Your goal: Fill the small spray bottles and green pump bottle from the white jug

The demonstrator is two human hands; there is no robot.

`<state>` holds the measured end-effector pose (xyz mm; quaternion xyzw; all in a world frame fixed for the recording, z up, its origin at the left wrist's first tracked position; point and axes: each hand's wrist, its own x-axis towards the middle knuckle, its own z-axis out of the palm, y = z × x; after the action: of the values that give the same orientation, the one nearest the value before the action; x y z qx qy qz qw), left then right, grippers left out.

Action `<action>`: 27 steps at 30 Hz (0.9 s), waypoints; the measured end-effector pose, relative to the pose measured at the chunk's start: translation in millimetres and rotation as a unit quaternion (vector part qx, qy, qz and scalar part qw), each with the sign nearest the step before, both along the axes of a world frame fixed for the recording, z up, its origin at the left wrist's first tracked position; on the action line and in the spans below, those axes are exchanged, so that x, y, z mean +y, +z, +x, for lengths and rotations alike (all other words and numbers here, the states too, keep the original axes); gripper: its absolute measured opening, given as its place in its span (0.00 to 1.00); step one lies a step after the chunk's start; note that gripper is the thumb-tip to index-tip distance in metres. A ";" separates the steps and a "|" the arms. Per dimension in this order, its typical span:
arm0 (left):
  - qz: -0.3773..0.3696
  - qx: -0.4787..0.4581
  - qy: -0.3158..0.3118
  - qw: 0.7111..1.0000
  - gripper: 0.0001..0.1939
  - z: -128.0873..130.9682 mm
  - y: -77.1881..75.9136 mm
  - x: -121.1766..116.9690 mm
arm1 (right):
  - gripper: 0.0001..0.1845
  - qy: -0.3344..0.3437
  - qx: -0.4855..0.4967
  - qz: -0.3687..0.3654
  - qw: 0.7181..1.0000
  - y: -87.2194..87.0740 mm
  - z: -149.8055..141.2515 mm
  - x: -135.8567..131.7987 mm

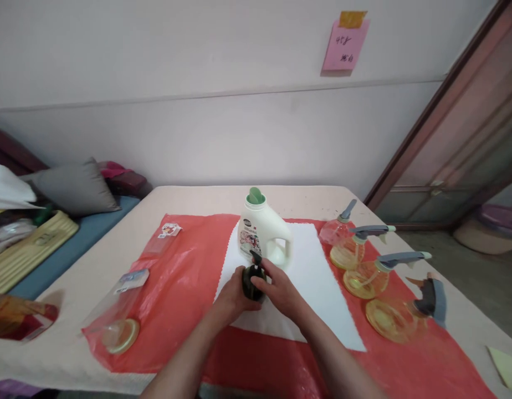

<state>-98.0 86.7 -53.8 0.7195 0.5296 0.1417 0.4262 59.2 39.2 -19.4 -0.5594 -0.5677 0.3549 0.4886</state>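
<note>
My left hand [234,293] wraps round the side of a small dark pump bottle [252,284], which stands upright over a white cloth [310,277]. On the bottle's upper right, my right hand [281,288] grips near its black pump head [256,257], fingers closed at the collar. Just behind the bottle stands a large white jug [262,230] with a handle, a printed label and a green spout in its neck. Whether the pump is screwed down I cannot tell.
Several clear spray bottles [366,277] with grey triggers line the right side of a red plastic sheet [189,288]. Left of the cloth lie a clear plastic bag [125,302] and a round lid [122,336]. A red and orange package [23,317] sits at the left edge.
</note>
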 end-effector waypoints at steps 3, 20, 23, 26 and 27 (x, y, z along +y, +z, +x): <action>0.013 -0.021 0.000 1.000 0.37 7.6 -0.9 -1.2 | 0.19 0.016 0.029 -0.004 0.999 -1.0 -2.3 4.1; 0.065 -0.054 0.046 0.995 0.31 46.9 47.9 -41.2 | 0.24 -0.125 0.158 0.002 0.980 23.3 23.3 -11.6; 0.048 -0.042 0.053 0.997 0.30 49.2 57.8 -41.5 | 0.29 -0.072 0.218 0.000 0.973 23.3 27.4 -17.8; 0.054 -0.040 0.041 0.997 0.28 51.0 65.6 -42.1 | 0.31 -0.036 0.273 -0.006 0.961 22.8 31.4 -23.3; 0.060 -0.039 0.036 0.997 0.27 51.8 66.4 -42.7 | 0.30 -0.042 0.273 -0.010 0.961 22.2 31.4 -24.1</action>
<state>-46.2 43.9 12.6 0.7182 0.5290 0.2163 0.3969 90.6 15.2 2.8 -0.4691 -0.3851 0.4790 0.6343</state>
